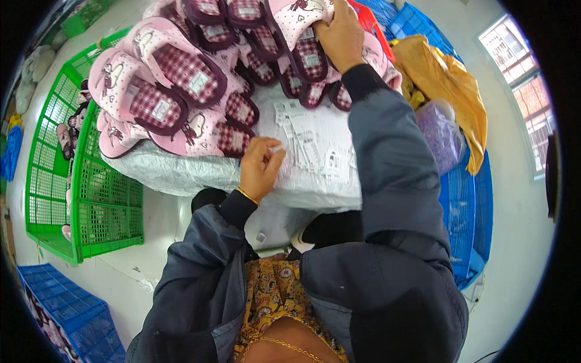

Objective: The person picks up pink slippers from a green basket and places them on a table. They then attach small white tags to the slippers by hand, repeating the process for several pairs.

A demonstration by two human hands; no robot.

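Observation:
My right hand point(342, 39) reaches to the far side of the pile, its fingers closed on a pink slipper point(302, 18) with a cartoon print and a maroon checked insole. Nearer to me, my left hand point(260, 169) is closed in a pinch, a small whitish label point(277, 147) showing at its fingertips. Just right of it, printed label sheets point(305, 139) lie on a white plastic-wrapped bundle point(181, 172). More pink slippers point(190, 75) are heaped on the bundle's left and far parts, several with a small white label on the insole.
A green plastic crate point(109, 209) with slippers in it stands at the left. Below it is a blue crate point(66, 302). On the right, a yellow sack point(451, 85) and a purple-tinted plastic bag point(439, 136) rest by blue crates point(460, 212). A red crate edge point(375, 27) shows behind the slippers.

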